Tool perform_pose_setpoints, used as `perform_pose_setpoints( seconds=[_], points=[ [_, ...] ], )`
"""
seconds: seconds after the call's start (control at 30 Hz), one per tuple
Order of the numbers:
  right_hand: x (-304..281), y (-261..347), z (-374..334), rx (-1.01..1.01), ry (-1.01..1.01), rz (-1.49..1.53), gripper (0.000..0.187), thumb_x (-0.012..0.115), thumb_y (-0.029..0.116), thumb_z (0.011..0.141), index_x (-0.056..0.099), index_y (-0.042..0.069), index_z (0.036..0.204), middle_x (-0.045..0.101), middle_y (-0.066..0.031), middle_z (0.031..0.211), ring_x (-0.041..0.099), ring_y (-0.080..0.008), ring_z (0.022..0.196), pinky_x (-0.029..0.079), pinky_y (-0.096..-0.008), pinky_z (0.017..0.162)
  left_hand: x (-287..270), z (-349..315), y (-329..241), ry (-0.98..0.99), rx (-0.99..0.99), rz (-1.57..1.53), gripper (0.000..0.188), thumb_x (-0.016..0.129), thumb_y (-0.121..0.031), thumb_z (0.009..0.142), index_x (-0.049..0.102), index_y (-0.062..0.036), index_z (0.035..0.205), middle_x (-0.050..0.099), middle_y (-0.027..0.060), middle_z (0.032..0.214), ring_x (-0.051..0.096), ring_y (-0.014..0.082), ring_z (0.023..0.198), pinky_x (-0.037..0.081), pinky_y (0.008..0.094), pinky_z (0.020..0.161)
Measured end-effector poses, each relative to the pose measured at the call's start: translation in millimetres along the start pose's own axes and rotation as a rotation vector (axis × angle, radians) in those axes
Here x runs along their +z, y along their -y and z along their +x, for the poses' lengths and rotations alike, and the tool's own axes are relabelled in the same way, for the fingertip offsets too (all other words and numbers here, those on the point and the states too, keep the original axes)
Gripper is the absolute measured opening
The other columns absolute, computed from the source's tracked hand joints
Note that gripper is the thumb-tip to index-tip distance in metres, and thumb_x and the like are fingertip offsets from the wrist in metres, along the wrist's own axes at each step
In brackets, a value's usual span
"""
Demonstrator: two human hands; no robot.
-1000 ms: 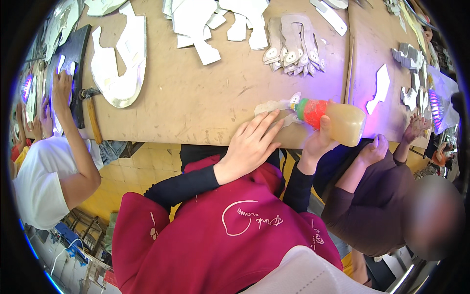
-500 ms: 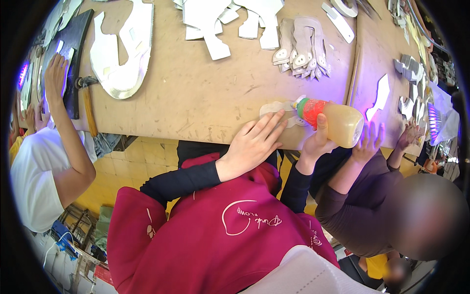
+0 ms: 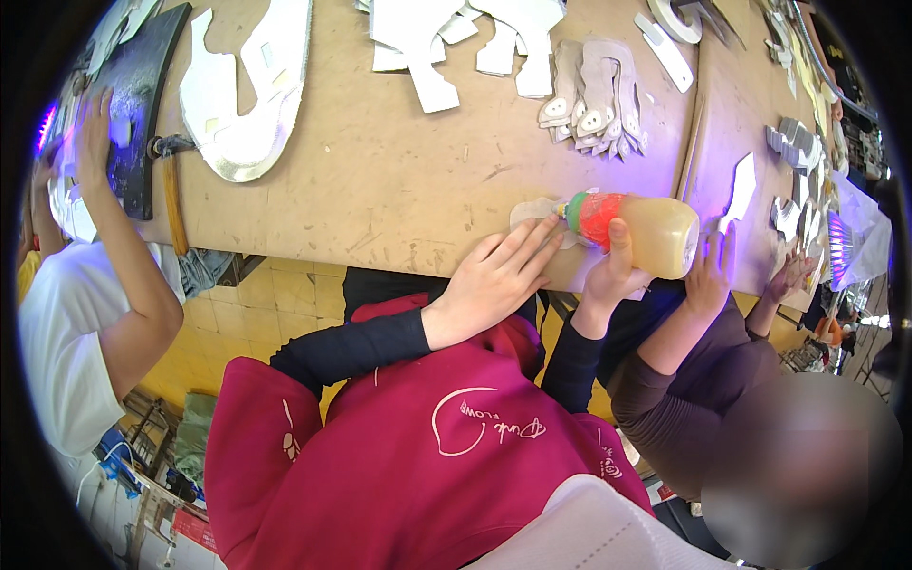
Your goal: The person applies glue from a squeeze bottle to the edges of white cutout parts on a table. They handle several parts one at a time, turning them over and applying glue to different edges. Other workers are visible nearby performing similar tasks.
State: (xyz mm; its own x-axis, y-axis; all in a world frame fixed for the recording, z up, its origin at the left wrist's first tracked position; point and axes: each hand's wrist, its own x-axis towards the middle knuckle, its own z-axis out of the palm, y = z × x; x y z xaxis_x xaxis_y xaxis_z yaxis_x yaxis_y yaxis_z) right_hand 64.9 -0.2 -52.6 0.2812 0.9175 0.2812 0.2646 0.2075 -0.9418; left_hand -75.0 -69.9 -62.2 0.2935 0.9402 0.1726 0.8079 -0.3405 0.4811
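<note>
My right hand (image 3: 616, 275) grips a squeeze bottle (image 3: 663, 236) of cloudy yellowish liquid, with a red wrap and a green collar. The bottle lies tilted nearly sideways, its nozzle pointing left. Below that nozzle a thin pale cut piece (image 3: 534, 211) rests on the table near its front edge. My left hand (image 3: 499, 275) lies flat with fingers stretched out over the piece's near side, fingertips beside the nozzle. Part of the piece is hidden by the fingers and the bottle.
Beyond the bottle sits a pile of grey-brown cut pieces (image 3: 598, 100). White cut pieces (image 3: 427, 76) lie farther back. At left are a large white panel (image 3: 256, 142), a black board (image 3: 142, 123) and a wooden-handled tool (image 3: 175, 204). Co-workers flank me; one's hand (image 3: 708, 275) is near the bottle.
The bottle has moved slightly left, bringing its nozzle closer to my left fingertips. My left hand stays almost in place. The left co-worker's hand has shifted on the black board.
</note>
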Motion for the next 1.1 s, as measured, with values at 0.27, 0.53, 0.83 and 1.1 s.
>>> perform_pose_setpoints(
  seconds=[0.27,0.53,0.83,1.1],
  points=[
    [-7,-3,12,0.065,-0.191,0.203,0.047,0.067,0.014,0.078,0.045,-0.001,0.116,0.057,-0.0116,0.101,0.058,-0.0236,0.090,0.048,-0.0348,0.082,0,-4,5,-0.067,-0.003,-0.172,0.046,0.063,-0.020,0.076,0.052,-0.0063,0.119,0.046,0.0083,0.128,0.045,0.0217,0.113,0.040,0.0313,0.091],
    [1,1,6,-0.065,-0.081,-0.065,0.043,0.075,0.013,0.073,0.054,-0.004,0.106,0.061,-0.0106,0.099,0.059,-0.0206,0.086,0.048,-0.0326,0.079,1,-5,7,-0.116,0.003,-0.197,0.037,0.062,-0.013,0.076,0.055,-0.0012,0.111,0.048,0.0124,0.125,0.046,0.0239,0.112,0.041,0.0321,0.092],
    [8,5,2,-0.070,-0.041,-0.006,0.041,0.078,0.013,0.071,0.057,-0.004,0.102,0.062,-0.0103,0.097,0.060,-0.0198,0.085,0.048,-0.0322,0.079,0,-6,9,-0.117,0.015,-0.209,0.037,0.059,-0.012,0.075,0.054,0.0007,0.110,0.047,0.0140,0.124,0.047,0.0239,0.111,0.042,0.0318,0.092],
    [13,5,-3,-0.086,-0.027,0.021,0.042,0.078,0.013,0.070,0.057,-0.004,0.102,0.062,-0.0108,0.098,0.060,-0.0195,0.085,0.048,-0.0321,0.079,0,-7,10,-0.118,0.025,-0.217,0.038,0.056,-0.010,0.074,0.054,0.0015,0.110,0.047,0.0156,0.124,0.047,0.0252,0.113,0.041,0.0330,0.093]
  ],
)
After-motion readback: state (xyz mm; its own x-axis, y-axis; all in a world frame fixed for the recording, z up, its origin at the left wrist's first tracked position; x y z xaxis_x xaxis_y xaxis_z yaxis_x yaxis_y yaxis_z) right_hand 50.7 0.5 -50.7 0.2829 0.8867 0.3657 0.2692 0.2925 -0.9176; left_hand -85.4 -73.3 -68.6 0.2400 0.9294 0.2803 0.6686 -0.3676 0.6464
